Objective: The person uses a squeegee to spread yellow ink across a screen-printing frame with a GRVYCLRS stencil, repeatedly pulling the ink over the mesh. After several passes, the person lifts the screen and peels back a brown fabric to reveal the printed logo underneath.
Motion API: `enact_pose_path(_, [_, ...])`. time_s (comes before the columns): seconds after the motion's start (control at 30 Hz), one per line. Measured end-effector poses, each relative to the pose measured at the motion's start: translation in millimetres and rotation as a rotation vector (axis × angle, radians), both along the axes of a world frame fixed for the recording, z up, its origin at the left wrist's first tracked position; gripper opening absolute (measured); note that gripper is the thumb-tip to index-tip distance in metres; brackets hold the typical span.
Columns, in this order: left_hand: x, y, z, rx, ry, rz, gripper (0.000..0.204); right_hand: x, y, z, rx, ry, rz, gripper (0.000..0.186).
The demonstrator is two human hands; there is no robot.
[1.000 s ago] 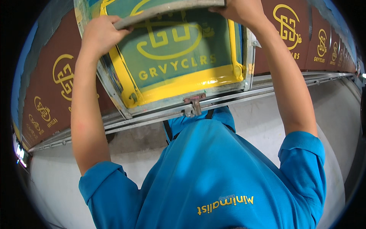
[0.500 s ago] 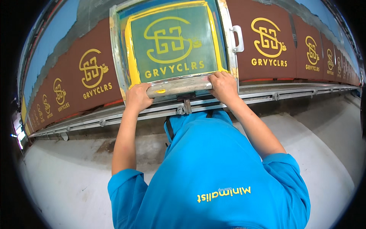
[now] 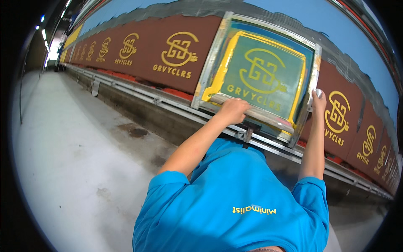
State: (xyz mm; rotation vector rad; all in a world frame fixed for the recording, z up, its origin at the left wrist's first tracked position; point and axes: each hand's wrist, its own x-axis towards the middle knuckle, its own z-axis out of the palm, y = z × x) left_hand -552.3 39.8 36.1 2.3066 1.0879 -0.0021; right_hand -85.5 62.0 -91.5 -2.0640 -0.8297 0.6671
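Observation:
A screen-printing frame [image 3: 317, 59] with a metal rim lies over the brown fabric. Its green mesh [image 3: 289, 65] shows a round yellow emblem with lettering under it, bordered by thick yellow ink [image 3: 226, 54]. Along the near side of the mesh rests a squeegee [image 3: 273, 119] with a long pale handle. My left hand [image 3: 233, 111] is closed over the squeegee toward its left end. At the frame's right side, my right hand [image 3: 319, 103] is wrapped round a white handle [image 3: 317, 92] fixed to the rim.
Brown fabric panels [image 3: 145, 31] with repeated yellow emblems run along the table on both sides. A metal rail [image 3: 138, 93] borders the table's near edge. Pale floor [image 3: 79, 164] with dark stains extends to the left. Grey and blue strips lie behind the fabric.
My right hand has let go of the squeegee and taken the white handle. My left hand stays on the squeegee. The view has turned, so the frame appears tilted and farther right.

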Motion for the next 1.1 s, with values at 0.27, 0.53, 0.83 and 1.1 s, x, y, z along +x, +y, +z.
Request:
enact_pose_path(0.27, [-173, 73, 9, 0.054, -0.141, -0.023, 0.045, -193, 63, 83, 0.267, -0.141, -0.124, 0.047])
enact_pose_path(0.53, [-12, 62, 12, 0.294, 0.108, 0.068, 0.038, -116, 84, 66, 0.214, 0.032, -0.031, 0.035])
enact_pose_path(0.83, [246, 153, -72, 0.17, 0.103, -0.205, 0.058, 111, 67, 3, 0.063, -0.119, -0.37, 0.038])
enact_pose_path(1.1, [274, 168, -82, -0.28, 0.305, -0.222, 0.071, 108, 64, -3, -0.035, -0.158, -0.273, 0.047])
